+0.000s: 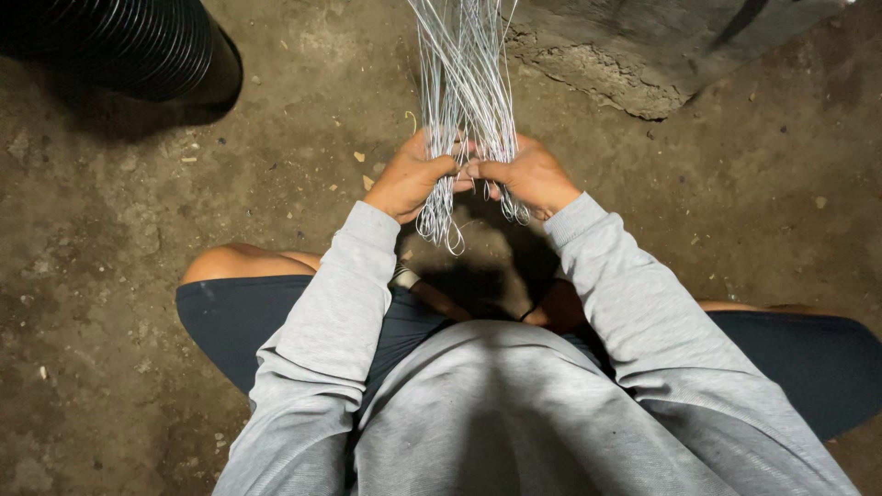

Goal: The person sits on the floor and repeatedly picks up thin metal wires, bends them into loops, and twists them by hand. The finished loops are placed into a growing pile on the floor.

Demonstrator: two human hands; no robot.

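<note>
Rough dirt floor [138, 230], black ribbed pipe [138, 46], cracked concrete slab [625, 55].

No package, label, sign or screen shows anywhere in this view. Nothing here carries print or a display of any kind.

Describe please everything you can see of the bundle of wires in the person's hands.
The bundle of thin wires looks like pale grey metal, many fine strands running together from the top edge of the picture down to the hands. The left hand and right hand each close a grip around it, side by side. Below the hands the wire ends bend into small loops, hanging free above the dirt floor.
</note>
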